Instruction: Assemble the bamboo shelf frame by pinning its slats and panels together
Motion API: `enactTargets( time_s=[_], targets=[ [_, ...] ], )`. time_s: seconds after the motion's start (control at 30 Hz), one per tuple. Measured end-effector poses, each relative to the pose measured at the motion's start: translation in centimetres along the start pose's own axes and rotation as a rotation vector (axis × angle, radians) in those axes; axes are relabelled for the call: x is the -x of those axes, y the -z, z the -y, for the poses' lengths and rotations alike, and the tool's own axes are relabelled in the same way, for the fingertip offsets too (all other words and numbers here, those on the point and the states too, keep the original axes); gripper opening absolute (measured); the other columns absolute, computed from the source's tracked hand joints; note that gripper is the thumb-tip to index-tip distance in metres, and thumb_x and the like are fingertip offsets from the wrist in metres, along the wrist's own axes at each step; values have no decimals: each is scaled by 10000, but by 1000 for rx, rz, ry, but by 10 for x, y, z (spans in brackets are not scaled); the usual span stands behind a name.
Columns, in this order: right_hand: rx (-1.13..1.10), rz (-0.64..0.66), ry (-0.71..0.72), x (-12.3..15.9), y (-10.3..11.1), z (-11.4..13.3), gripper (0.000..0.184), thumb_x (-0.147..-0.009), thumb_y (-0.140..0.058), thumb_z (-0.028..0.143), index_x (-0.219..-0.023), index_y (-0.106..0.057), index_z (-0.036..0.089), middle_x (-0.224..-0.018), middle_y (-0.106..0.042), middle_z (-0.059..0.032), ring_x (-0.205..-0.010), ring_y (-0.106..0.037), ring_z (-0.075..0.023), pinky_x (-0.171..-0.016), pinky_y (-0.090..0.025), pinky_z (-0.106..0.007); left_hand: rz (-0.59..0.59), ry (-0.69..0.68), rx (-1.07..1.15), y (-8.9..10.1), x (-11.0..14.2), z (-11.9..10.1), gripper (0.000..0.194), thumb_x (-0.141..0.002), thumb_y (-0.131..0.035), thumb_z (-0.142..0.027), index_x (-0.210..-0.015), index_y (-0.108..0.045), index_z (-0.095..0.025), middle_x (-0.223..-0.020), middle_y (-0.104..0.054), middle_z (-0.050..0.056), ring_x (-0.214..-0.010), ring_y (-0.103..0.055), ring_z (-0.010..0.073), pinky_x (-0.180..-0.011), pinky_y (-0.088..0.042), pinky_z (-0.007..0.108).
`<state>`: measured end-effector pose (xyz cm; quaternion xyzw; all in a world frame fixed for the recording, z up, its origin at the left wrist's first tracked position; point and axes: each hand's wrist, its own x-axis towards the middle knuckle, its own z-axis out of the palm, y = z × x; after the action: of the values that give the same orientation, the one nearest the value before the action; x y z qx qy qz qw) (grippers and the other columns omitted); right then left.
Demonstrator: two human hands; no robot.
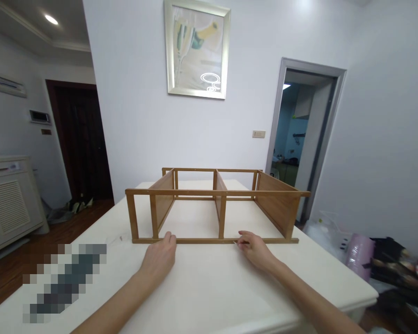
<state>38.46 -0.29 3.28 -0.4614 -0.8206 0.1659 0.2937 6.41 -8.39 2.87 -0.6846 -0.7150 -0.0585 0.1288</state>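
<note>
A brown wooden shelf rack (223, 215) lies on its side on a white table (209, 287), its three boards standing upright between the rails. My left hand (162, 253) is closed over the near bottom rail, left of the middle board. Right of that board, my right hand (254, 250) is at the same rail with its fingers curled together. A small pale tip shows at those fingertips; what it belongs to is hidden in the grip.
A blurred-out dark long object (68, 280) lies on the table's left side, with small bits (121, 238) near the rack's left end. Bags and a pink roll (359, 255) are on the right, beyond the table edge. The wall (135, 116) rises behind.
</note>
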Motion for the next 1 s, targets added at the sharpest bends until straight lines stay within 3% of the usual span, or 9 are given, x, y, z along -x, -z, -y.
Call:
enactTargets(
  time_s=[0.17, 0.27, 0.33, 0.47, 0.57, 0.7, 1.0],
  targets=[
    [-22, 16, -22, 6, -4, 2, 190, -793, -514, 139, -793, -700, 175, -1164, -680, -142, -1127, -615, -255, -936, -444, -363, -1, -193, 277, 3, -20, -64, 257, -934, -406, -223, -1096, -596, -162, -1114, -605, 108, -1068, -572, 243, -903, -436, 343],
    [-23, 14, -12, 17, -5, 6, 198, -788, -516, 122, -800, -705, 178, -1171, -679, -129, -1137, -610, -241, -947, -438, -348, 9, -229, 414, -6, -32, -93, 321, -899, -482, -236, -1190, -581, -144, -1155, -617, 116, -1143, -526, 261, -993, -371, 383],
    [-20, 28, 11, 24, -5, 7, 209, -784, -514, 92, -808, -704, 177, -1120, -694, -120, -1111, -619, -231, -940, -441, -334, 33, -202, 482, -15, -35, -105, 293, -895, -480, -225, -1139, -620, -144, -1139, -633, 113, -1119, -540, 263, -989, -359, 401],
    [46, -21, 120, 35, -9, 10, 233, -851, -481, 91, -875, -695, 180, -1079, -679, -113, -1045, -617, -218, -897, -455, -327, 12, -163, 589, -32, -35, -109, 230, -899, -462, -212, -969, -676, -164, -1063, -652, 96, -1067, -557, 249, -938, -384, 369],
    [177, -114, 253, 36, -19, 17, 261, -902, -448, 93, -940, -689, 187, -947, -657, -95, -905, -586, -203, -803, -452, -323, -16, -182, 635, -37, -34, -105, 214, -877, -488, -201, -974, -675, -170, -1012, -653, 86, -1036, -559, 243, -924, -398, 351],
    [353, -144, 363, 29, -34, 25, 248, -907, -461, 58, -916, -675, 183, -802, -574, -63, -791, -492, -187, -678, -386, -294, -9, -200, 650, -36, -33, -102, 213, -852, -506, -194, -981, -674, -173, -1007, -648, 80, -1011, -563, 235, -919, -404, 351],
    [479, -22, 409, 21, -38, 23, 203, -909, -461, 61, -855, -631, 158, -860, -510, -71, -860, -441, -196, -710, -377, -310, 7, -205, 682, -23, -28, -102, 250, -803, -604, -361, -978, -683, -201, -991, -623, 63, -975, -562, 239, -896, -396, 354]
  ],
)
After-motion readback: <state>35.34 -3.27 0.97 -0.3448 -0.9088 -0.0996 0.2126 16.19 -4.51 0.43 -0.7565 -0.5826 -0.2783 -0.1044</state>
